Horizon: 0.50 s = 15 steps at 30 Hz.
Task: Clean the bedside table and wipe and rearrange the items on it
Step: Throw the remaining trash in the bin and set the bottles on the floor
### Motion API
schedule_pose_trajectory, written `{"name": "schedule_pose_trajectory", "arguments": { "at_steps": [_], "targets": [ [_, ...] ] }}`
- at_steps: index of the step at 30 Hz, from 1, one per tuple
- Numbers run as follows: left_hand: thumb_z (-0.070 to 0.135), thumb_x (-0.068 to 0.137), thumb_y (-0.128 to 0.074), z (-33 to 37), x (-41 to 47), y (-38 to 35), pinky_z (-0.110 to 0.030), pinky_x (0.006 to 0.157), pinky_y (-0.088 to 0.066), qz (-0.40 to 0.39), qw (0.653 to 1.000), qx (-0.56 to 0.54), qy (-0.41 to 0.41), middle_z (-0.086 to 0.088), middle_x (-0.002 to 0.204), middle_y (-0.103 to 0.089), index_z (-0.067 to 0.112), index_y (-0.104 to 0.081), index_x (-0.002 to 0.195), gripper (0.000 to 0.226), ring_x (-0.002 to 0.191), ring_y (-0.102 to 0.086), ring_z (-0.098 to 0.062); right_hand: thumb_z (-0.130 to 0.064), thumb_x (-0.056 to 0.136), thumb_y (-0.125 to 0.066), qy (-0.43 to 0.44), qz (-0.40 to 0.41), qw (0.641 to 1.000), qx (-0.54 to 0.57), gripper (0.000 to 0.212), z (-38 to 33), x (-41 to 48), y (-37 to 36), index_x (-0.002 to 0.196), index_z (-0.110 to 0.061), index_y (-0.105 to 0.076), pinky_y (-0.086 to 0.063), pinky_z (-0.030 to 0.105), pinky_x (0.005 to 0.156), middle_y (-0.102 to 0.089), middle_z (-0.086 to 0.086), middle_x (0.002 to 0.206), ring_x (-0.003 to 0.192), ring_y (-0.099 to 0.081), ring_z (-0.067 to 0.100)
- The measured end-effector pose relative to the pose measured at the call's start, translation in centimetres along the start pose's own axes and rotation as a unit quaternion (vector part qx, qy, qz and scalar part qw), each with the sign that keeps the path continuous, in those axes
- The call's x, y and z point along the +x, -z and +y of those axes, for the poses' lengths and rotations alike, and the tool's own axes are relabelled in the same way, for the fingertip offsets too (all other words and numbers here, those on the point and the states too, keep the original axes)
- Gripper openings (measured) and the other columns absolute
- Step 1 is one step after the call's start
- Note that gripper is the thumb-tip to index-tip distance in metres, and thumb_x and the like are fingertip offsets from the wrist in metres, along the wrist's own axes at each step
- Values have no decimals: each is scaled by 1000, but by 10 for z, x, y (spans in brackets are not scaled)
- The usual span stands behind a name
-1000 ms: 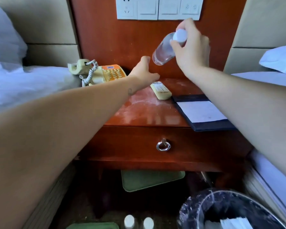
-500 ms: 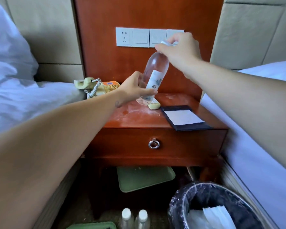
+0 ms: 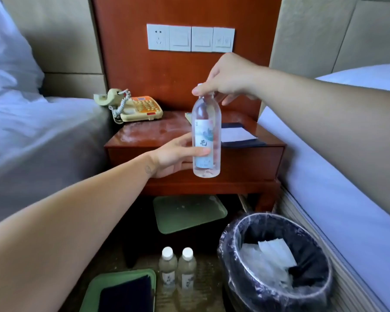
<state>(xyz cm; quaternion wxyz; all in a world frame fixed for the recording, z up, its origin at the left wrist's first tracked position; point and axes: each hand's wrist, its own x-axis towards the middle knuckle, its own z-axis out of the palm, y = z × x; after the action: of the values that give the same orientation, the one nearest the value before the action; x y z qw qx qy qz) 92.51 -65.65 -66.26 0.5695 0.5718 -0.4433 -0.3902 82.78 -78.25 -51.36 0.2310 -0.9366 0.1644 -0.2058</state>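
Observation:
A clear water bottle (image 3: 206,131) with a pale label hangs upright in the air in front of the bedside table (image 3: 158,134). My right hand (image 3: 227,78) pinches its white cap from above. My left hand (image 3: 178,154) wraps its fingers round the lower part of the bottle at the label. On the dusty table top stand a cream and orange telephone (image 3: 135,106) at the back left, a remote control (image 3: 188,116) partly hidden behind the bottle, and a dark notepad folder (image 3: 236,136) at the right.
On the floor stand two more water bottles (image 3: 177,271), a green tray (image 3: 122,289) holding a dark cloth, another green tray (image 3: 189,212) under the table, and a lined bin (image 3: 275,262) with paper inside. Beds flank the table on both sides.
The bottle has come off the table toward me and lower, turning upright. My left hand has closed round its lower part. The view has pulled back and tilted down.

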Motion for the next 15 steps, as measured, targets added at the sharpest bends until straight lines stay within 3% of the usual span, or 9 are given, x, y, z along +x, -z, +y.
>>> {"name": "schedule_pose_trajectory", "arguments": {
  "at_steps": [2, 4, 6, 8, 12, 15],
  "targets": [
    [32, 69, -84, -20, -10, -5, -35, 94, -54, -35, 998, -15, 46, 0, 118, -69, 28, -54, 126, 65, 110, -65, -22, -41, 73, -84, -16, -22, 1000, -7, 47, 8, -10, -13, 94, -2, -70, -61, 31, 64, -71, 10, 88, 71, -70, 19],
    [43, 60, -90, -47, -20, -8, -43, 99, -51, -82, 990, -36, 108, -2, 128, -65, 34, -50, 133, 84, 117, -62, -28, -39, 71, -86, -31, -52, 998, -21, 47, 15, -23, -28, 91, 0, -70, -59, 28, 57, -67, 9, 80, 66, -68, 19],
    [39, 72, -84, -76, -31, -10, -47, 102, -48, -127, 976, -81, 159, -5, 138, -59, 39, -43, 140, 80, 123, -58, -36, -36, 69, -87, -44, -86, 995, -22, 49, 23, -36, -47, 94, 3, -70, -61, 31, 62, -65, 10, 78, 66, -67, 19],
    [26, 88, -71, -106, -44, -19, -42, 103, -48, -140, 961, -121, 206, -10, 140, -56, 37, -36, 146, 69, 125, -56, -37, -31, 68, -88, -59, -118, 991, -13, 46, 34, -48, -65, 92, 4, -69, -62, 38, 72, -66, 11, 76, 70, -69, 21],
    [13, 90, -65, -159, -63, -44, -34, 99, -52, -42, 946, -214, 241, -17, 131, -62, 14, -44, 143, 57, 121, -61, -29, -26, 69, -89, -69, -173, 982, -25, 35, 52, -66, -99, 82, 2, -72, -62, 38, 72, -73, 13, 74, 76, -74, 25],
    [2, 96, -52, -199, -72, -65, -32, 95, -54, 29, 911, -310, 271, -15, 128, -64, 1, -52, 135, 39, 117, -64, -25, -31, 70, -87, -66, -218, 970, -90, 33, 61, -76, -125, 79, -5, -69, -59, 26, 60, -67, -1, 51, 60, -71, 17]
  ]
}}
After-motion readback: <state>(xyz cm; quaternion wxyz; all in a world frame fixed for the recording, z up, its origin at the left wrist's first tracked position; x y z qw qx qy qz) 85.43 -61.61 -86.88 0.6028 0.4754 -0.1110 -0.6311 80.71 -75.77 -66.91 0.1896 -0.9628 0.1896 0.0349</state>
